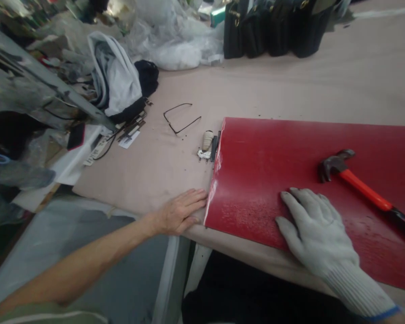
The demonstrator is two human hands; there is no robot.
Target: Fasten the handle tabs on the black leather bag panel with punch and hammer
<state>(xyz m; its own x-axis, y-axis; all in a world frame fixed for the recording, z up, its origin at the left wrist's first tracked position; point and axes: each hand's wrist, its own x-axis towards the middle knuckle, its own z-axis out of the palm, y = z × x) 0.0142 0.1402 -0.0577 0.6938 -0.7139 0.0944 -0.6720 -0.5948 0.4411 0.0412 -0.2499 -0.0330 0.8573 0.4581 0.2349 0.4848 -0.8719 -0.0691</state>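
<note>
A large red board (266, 157) lies flat on the table, with a worn, whitish left edge. My bare left hand (184, 210) rests flat on the table at that edge, fingers stretched out and fingertips close to or touching the board. My right hand (317, 229), in a whitish knit glove, lies on the board near its front edge with the fingers spread; it holds nothing. A claw hammer (364, 184) with an orange and black handle lies on the board beyond and to the right of the glove. Small dark specks show on the board left of the glove.
Beside the board's left edge lie small tools, one with a wrapped handle (207, 140). Eyeglasses (175, 121) rest farther left. Black bags (273, 29) and clear plastic (175, 45) stand at the back. Cloth (121, 81) and a phone (76, 137) are at left, near a metal bar (54, 81).
</note>
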